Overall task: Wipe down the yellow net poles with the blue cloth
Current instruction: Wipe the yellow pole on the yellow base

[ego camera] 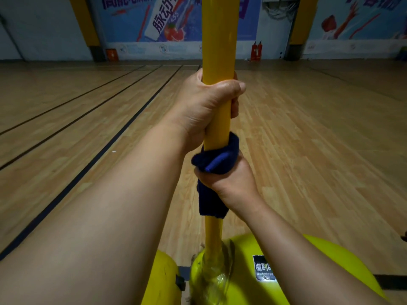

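While the pole stands upright from its base, both hands are on it, one above the other.

Pole: the yellow net pole rises from a yellow-green base on the wooden court floor.
Left hand: the left hand grips the bare pole, thumb wrapped across the front.
Right hand: the right hand, just below, clasps the blue cloth around the pole (cloth bunched above the fist, hanging below it).
Base label: a black sticker, probably reading "Badminton".
Background: a blue poster wall.
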Motion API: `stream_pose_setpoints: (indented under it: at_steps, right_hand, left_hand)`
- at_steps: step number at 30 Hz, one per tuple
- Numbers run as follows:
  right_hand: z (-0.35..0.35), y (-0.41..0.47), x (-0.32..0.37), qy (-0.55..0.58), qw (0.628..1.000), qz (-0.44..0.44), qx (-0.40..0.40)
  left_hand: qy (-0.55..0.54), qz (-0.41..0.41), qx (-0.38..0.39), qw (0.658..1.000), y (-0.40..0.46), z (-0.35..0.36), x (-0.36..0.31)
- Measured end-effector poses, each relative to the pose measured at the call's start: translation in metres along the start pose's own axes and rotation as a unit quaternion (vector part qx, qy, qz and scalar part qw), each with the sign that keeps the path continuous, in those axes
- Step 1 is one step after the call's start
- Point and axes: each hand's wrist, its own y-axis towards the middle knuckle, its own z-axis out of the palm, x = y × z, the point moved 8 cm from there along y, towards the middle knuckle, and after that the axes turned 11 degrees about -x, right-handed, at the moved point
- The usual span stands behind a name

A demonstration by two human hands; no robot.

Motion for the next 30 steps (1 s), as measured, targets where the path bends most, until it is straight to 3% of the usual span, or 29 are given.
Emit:
stream_pose_setpoints:
  at_steps: [5, 12, 20, 30]
  right_hand:
    - [-0.003, -0.020, -0.033, -0.019, 1.000, 0.017, -0.006]
    - [0.000, -0.014, -0.021, -0.009, 0.999, 0.050, -0.007]
    - [0.002, 0.005, 0.041, -0.014, 0.998, -0.051, -0.022]
    - [0.001, -0.007, -0.006, 0.010, 1.000, 0.010, 0.014]
  left_hand:
    - [0.007, 0.008, -0.008, 1.000, -0.002, 0.000, 0.000]
    - [0.003, 0.010, -0.012, 1.000, -0.003, -0.001, 0.002]
    - [-0.006, 0.002, -0.003, 1.000, -0.003, 0.000, 0.003]
    - [0.010, 0.016, -0.020, 1.000, -0.003, -0.003, 0.004]
